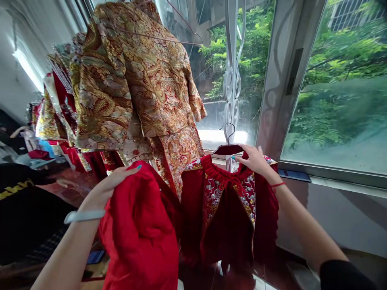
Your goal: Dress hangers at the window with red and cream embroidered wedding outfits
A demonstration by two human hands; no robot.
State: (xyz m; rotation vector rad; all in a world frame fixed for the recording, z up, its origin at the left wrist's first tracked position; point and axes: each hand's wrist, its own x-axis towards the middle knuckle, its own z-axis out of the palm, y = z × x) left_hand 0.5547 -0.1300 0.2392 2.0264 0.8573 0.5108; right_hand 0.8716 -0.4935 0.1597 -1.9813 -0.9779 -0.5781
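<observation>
Fingers (131,170) spread on both hands, no pinch seen.
Left hand (110,187) rests on loose red cloth (139,237); right hand (254,159) lies across the collar of an embroidered red jacket (226,201) on a dark red hanger (227,149).

Under your left hand (113,181), the red cloth (139,225) is smooth, with a soft satin sheen. Under your right hand (254,159), the dark red garment (193,201) is matt quilted fabric, its front panel rough with silver sequins (216,189). The hanger (226,150) looks glossy, on a thin metal hook (231,133). The hanging jacket (127,76) is lightly shining gold brocade. The window grille (232,80) is white-painted metal, beside smooth glass (341,121).
</observation>
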